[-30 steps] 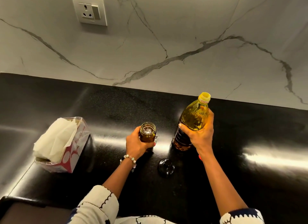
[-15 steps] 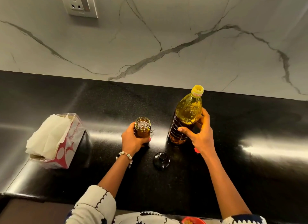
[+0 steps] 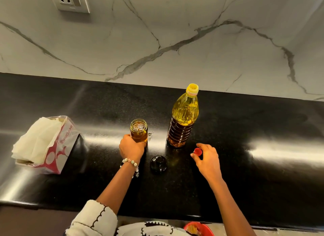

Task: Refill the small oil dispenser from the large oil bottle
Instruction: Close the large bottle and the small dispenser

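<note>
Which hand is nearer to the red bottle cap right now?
The right hand. Its fingers are pinching the red cap just right of the big oil bottle. The left hand is off to the left, holding the small oil jar.

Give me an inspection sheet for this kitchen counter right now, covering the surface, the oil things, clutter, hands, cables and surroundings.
Surface: black countertop, glossy, with light glare.
Job's things: large oil bottle upright, uncapped, partly full; small oil dispenser upright, open, holding oil nearly to the top; black dispenser lid lying on the counter between the hands; red cap at the right fingertips.
Clutter: tissue box at the left, tissue sticking out; red object at the bottom edge, unclear what.
Hands: left hand grips the dispenser; right hand pinches the red cap, apart from the bottle.
Cables: nothing seen.
Surroundings: marble backsplash; wall socket, nothing plugged in.
</note>
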A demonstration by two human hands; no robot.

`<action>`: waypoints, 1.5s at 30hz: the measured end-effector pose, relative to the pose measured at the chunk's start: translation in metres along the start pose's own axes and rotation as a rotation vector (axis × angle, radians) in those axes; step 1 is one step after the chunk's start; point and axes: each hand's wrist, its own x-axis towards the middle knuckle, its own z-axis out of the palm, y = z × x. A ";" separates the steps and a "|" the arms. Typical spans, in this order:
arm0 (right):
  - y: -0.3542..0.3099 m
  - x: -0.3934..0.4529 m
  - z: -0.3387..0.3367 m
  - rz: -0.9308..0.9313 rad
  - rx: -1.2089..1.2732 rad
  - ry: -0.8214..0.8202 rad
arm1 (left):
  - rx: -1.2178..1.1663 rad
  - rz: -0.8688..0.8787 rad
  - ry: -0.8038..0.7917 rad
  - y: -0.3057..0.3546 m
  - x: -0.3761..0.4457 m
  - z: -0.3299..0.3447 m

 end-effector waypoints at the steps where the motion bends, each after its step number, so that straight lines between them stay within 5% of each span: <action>1: 0.000 0.000 0.002 -0.013 -0.028 -0.005 | 0.012 -0.031 -0.001 0.001 -0.002 0.000; 6: -0.003 -0.001 0.003 -0.016 0.024 0.062 | 0.025 -0.141 -0.087 0.004 -0.014 -0.007; 11: -0.018 0.002 -0.017 0.121 0.485 0.129 | -0.160 -0.140 -0.287 0.017 -0.035 -0.017; 22: -0.078 0.026 -0.110 -0.068 1.186 0.225 | -0.423 0.540 -0.199 0.100 -0.072 -0.024; 28: -0.100 0.055 -0.154 -0.324 0.646 0.242 | -0.333 0.780 -0.264 0.135 -0.072 -0.010; 32: -0.116 0.069 -0.172 -0.522 0.339 0.142 | -0.325 0.781 -0.271 0.147 -0.072 -0.001; 45: -0.149 0.076 -0.185 -0.693 0.112 0.010 | -0.398 0.753 -0.322 0.145 -0.060 0.003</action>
